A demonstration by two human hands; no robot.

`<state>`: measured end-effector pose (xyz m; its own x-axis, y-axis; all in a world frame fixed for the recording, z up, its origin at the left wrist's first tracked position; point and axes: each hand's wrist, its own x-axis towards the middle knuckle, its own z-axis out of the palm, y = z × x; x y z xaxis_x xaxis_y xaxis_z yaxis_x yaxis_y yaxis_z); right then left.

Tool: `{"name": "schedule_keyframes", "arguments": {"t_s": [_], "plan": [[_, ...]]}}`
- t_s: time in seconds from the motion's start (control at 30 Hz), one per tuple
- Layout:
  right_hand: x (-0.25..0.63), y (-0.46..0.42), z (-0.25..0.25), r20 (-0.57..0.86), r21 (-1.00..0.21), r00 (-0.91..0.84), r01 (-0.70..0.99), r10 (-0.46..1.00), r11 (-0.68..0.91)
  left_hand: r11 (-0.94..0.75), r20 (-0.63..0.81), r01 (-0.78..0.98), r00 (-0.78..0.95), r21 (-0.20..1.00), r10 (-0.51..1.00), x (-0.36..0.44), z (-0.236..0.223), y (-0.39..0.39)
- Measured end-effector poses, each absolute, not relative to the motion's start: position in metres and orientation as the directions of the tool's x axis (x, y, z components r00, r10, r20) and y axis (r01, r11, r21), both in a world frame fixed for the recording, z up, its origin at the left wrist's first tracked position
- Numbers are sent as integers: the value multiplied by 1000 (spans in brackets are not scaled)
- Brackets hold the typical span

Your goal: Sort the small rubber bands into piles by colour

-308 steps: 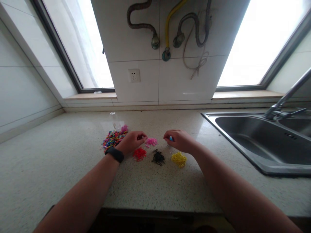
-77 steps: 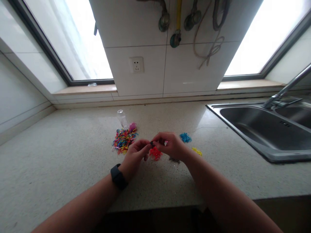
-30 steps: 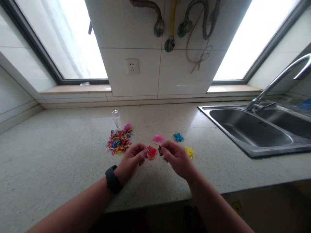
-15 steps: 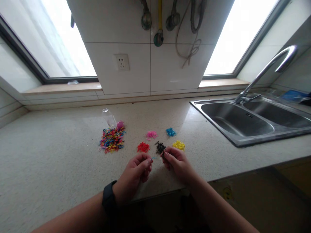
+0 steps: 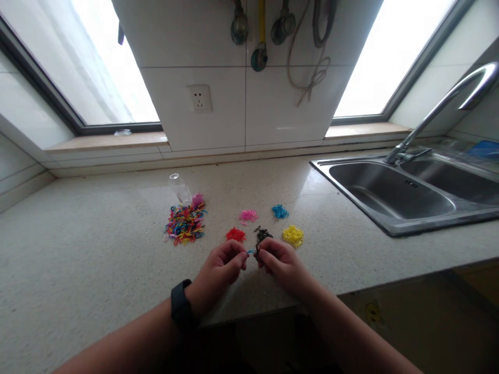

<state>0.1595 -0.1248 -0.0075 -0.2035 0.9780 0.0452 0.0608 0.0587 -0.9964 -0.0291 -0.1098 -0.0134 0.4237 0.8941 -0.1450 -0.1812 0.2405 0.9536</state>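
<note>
My left hand (image 5: pixel 220 267) is pinched on a small blue rubber band (image 5: pixel 251 252), which sticks out from the fingertips toward the right. Close beside it, my right hand (image 5: pixel 284 264) pinches a black rubber band (image 5: pixel 257 249). The two fingertips are a small gap apart, and whether the bands touch I cannot tell. Just beyond the hands lie sorted piles of rubber bands: red (image 5: pixel 236 235), black (image 5: pixel 264 235), yellow (image 5: pixel 293 236), pink (image 5: pixel 248 216) and blue (image 5: pixel 279 211). The right fingers partly cover the black pile's near edge.
On the left of the countertop (image 5: pixel 97 249) lies a big mixed-colour heap of rubber bands (image 5: pixel 184 224). A clear container (image 5: pixel 180 188) lies tipped behind it, near a pink lid-like piece (image 5: pixel 198 199). A steel sink (image 5: pixel 390 189) with a tall faucet (image 5: pixel 436 104) is at the right.
My hands have come closer together, bringing the blue band near the right fingertips. The whole view has shifted slightly, so the counter items appear a little farther right.
</note>
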Motion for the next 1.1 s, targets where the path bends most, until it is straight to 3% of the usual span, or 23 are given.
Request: {"name": "schedule_keyframes", "arguments": {"t_s": [0.17,0.67,1.1], "plan": [[161,-125,-8,112,-975,-210,166,971,148,241,-151,-150,450,959,880,-31,-18,-107],[163,-125,-9,128,-980,-196,127,972,154,232,-131,-174,455,957,881,-32,-14,-108],[163,-126,-13,59,-996,-154,-70,986,48,238,-132,-187,452,953,882,-32,-16,-109]]}}
